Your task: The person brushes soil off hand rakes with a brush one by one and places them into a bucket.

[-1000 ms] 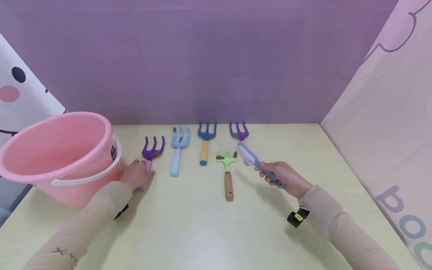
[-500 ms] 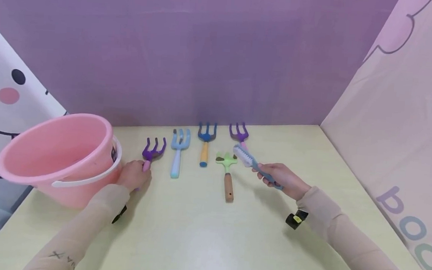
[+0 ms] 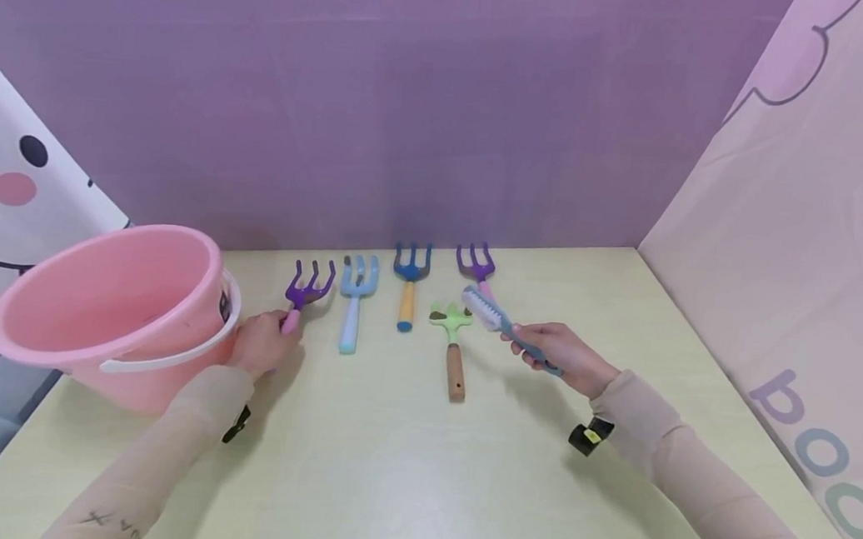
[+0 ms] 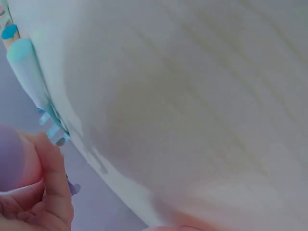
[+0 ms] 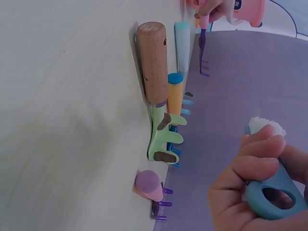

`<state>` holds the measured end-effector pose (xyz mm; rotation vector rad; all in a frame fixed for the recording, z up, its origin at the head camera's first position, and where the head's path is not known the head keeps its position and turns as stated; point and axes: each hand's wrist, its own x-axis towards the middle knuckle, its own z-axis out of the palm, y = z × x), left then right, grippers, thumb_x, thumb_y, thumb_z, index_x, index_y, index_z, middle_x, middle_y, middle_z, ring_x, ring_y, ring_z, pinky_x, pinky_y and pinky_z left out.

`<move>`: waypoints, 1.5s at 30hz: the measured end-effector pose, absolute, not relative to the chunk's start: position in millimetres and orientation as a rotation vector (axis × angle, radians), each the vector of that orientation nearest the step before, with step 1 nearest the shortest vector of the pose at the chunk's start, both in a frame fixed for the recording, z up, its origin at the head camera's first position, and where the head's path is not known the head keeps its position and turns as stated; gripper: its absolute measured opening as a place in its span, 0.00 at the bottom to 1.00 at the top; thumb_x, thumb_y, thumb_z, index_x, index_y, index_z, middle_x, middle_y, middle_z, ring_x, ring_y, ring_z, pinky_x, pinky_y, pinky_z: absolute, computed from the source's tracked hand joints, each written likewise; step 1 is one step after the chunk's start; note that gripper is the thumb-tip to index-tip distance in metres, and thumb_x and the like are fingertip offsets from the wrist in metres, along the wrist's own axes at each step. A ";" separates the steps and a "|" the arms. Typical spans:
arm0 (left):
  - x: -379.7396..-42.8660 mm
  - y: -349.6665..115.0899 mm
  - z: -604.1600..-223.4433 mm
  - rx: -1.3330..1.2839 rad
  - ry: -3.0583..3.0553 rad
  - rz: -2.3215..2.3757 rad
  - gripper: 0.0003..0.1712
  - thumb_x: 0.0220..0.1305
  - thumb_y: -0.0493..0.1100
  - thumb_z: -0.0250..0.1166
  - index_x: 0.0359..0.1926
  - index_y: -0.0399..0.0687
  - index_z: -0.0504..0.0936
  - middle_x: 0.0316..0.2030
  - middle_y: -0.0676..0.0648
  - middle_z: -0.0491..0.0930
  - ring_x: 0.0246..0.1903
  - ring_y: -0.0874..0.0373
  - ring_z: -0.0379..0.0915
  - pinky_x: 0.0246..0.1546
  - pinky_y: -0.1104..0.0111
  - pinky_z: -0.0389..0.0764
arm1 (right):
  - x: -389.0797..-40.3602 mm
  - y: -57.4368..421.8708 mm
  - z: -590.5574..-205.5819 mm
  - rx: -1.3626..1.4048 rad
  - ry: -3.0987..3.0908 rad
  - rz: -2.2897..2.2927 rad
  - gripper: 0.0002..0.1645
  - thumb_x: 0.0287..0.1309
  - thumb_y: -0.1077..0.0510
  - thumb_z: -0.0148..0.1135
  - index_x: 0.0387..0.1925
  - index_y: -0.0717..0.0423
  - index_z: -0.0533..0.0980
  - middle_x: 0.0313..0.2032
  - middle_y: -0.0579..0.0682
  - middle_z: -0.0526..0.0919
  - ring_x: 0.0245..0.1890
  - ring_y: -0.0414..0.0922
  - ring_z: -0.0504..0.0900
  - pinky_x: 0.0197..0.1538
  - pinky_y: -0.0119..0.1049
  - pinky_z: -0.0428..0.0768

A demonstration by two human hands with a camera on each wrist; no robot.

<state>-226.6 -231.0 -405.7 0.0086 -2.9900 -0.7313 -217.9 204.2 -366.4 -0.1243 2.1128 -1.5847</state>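
Note:
My left hand (image 3: 263, 343) grips the pink handle of a purple three-tined garden hand fork (image 3: 308, 293), beside the bucket. In the right wrist view this fork's tines (image 5: 202, 48) stand off the table, and the left wrist view shows its lilac handle end (image 4: 12, 159) between my fingers. My right hand (image 3: 564, 356) holds a blue-grey scrub brush (image 5: 274, 192) by its handle. The brush's white bristles (image 3: 483, 308) overlap another purple hand fork (image 3: 477, 266) in the head view. Close by lies a green hand fork (image 3: 456, 371) with a wooden handle and brown patches on its tines.
A pink bucket (image 3: 104, 372) with a white handle stands at the left. Between the hands lie a light blue hand fork (image 3: 350, 322) and a blue one with a yellow handle (image 3: 407, 301). A purple backdrop (image 3: 442, 120) rises behind the table.
My left hand has closed round the purple fork's handle and tilted the fork up off the table. My right hand has shifted the brush slightly left.

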 end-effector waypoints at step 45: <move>-181.3 -149.7 -373.7 -0.394 -2.903 -0.864 0.24 0.55 0.42 0.61 0.53 0.39 0.76 0.35 0.43 0.78 0.22 0.58 0.69 0.22 0.71 0.70 | -195.7 177.3 -347.5 -0.241 2.417 -1.442 0.20 0.65 0.53 0.49 0.48 0.63 0.75 0.29 0.44 0.77 0.28 0.42 0.70 0.32 0.30 0.68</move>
